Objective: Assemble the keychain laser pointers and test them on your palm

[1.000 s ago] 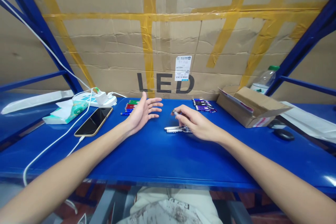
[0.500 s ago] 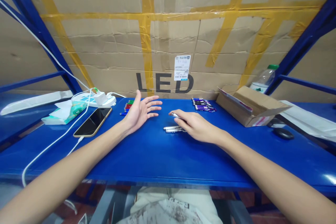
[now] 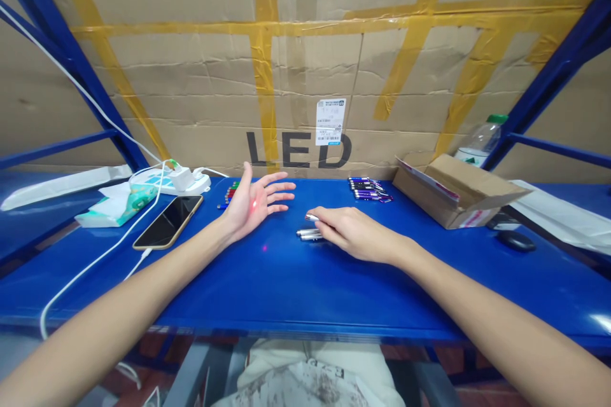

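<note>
My right hand point(image 3: 356, 233) is closed round a silver laser pointer point(image 3: 312, 217), whose tip points toward my other palm. My left hand point(image 3: 255, 203) is open, palm turned to the right with fingers spread. A red light spot shows on that palm, and a small red dot lies on the blue table point(image 3: 267, 292) below it. Under my right hand lie more silver pen-shaped pieces point(image 3: 309, 234), partly covered by the fingers. Behind my left hand, several coloured pen-shaped pieces point(image 3: 232, 191) are half hidden.
Purple, blue and black keychain pieces point(image 3: 366, 189) lie at the back. An open cardboard box point(image 3: 453, 194), a bottle point(image 3: 481, 140) and a black mouse point(image 3: 516, 241) are on the right. A phone point(image 3: 169, 222), tissue pack point(image 3: 119, 205) and power strip point(image 3: 191, 184) sit left. A large carton point(image 3: 210, 89) stands behind.
A red light spot has appeared on my left palm, with a red dot on the table. My right hand has shifted slightly; my left hand stays nearly still.
</note>
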Available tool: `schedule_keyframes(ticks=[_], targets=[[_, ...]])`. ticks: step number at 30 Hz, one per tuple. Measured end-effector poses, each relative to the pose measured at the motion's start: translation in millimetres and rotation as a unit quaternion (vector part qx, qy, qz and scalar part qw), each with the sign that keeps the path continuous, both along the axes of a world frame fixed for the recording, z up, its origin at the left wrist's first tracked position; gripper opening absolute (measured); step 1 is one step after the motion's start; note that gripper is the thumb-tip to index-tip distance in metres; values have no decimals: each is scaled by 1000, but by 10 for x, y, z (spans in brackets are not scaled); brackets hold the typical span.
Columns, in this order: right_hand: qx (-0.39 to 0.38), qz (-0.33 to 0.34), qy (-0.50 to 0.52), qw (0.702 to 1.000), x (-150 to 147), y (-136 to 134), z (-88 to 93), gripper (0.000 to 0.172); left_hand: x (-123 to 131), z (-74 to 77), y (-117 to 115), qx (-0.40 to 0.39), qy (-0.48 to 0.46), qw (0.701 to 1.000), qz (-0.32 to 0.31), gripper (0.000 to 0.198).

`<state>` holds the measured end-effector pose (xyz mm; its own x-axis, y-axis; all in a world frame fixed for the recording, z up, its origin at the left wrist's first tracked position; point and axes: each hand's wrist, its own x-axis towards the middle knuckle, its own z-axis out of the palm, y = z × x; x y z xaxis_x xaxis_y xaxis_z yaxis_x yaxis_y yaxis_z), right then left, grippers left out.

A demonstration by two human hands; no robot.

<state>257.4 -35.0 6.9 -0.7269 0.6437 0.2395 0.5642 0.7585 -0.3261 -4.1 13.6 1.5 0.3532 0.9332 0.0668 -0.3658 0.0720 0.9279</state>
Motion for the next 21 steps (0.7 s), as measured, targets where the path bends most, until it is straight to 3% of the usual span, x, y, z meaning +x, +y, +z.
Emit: schedule_keyframes(ticks=[5,10,16,21], targets=[[-57,37,17,998,-26,-32,30,30,3,15,-1,-5,0,1000,8,92],[-9,-29,6,1000,11,20,0,30,7,31,-23,1,0,1000,14,90],[-65,21,33,997,4,0,39,27,16,29,-28,5,6,1000,16,89],[-31,-7,29,999,1,7,35,29,21,39,-37,8,4,1000,16,88]])
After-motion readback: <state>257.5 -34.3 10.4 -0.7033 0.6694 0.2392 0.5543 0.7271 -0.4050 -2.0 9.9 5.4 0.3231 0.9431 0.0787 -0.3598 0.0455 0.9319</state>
